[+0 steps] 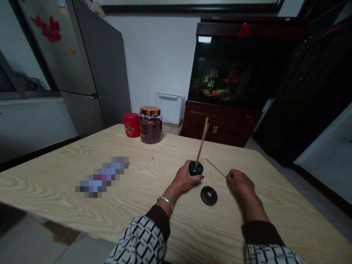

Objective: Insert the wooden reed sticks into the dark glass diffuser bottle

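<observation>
My left hand (187, 176) is wrapped round a small dark glass bottle (195, 168) on the table. Several thin sticks (202, 141) stand upright in its neck, leaning slightly to the right. To the right, my right hand (240, 180) pinches one end of a single thin stick (216, 168), which points up and left towards the bottle without touching it. Between my hands, nearer to me, a round dark disc (209, 195) with a pale centre lies flat on the wood.
A pixelated object (103, 178) lies on the left of the wooden table (154, 212). Towards the far edge are a red canister (131, 125) and a jar with a copper-coloured lid (150, 126). A tiny dark bit (152, 158) lies mid-table. Beyond stand a fridge (107, 66) and a fish tank (233, 69).
</observation>
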Demonstrator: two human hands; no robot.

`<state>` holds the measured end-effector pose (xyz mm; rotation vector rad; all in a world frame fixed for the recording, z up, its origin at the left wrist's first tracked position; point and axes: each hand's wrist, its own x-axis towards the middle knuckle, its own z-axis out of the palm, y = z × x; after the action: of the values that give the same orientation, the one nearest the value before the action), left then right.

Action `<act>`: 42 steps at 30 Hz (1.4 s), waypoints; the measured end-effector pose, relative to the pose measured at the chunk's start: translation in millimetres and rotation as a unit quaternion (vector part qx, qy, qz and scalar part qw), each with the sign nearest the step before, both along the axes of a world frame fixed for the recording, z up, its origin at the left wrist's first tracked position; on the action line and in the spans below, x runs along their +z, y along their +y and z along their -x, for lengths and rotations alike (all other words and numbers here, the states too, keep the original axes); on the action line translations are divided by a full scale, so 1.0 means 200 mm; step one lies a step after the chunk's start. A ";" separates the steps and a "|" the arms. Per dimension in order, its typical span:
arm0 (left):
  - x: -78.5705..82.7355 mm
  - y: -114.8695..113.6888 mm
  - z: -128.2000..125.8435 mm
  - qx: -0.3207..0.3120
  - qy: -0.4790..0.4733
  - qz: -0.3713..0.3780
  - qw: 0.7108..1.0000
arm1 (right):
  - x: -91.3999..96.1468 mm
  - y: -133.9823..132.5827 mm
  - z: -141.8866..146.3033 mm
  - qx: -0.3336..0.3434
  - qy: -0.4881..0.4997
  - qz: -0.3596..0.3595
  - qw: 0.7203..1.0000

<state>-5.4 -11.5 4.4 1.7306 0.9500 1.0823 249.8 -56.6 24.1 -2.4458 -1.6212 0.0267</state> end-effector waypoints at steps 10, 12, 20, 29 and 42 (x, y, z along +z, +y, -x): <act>0.00 0.00 0.00 0.001 0.007 -0.004 1.000 | -0.02 0.02 0.04 0.016 0.005 0.006 1.000; -0.01 0.00 0.00 0.002 0.007 -0.008 1.000 | -0.01 0.02 0.04 0.026 0.035 -0.035 0.998; -0.02 0.01 0.00 0.001 0.009 -0.006 1.000 | 0.26 0.02 0.20 0.078 0.504 -0.453 0.731; -0.03 0.01 -0.01 0.006 0.008 -0.003 1.000 | 0.34 0.04 0.49 0.133 0.596 -0.513 0.603; -0.03 0.02 0.00 0.004 0.010 -0.004 1.000 | 0.27 0.09 0.51 0.172 0.452 -0.442 0.755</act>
<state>-4.6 -7.9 -2.1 1.7480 0.9659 1.0775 147.5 -38.9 77.7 -1.0770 -1.1513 0.3503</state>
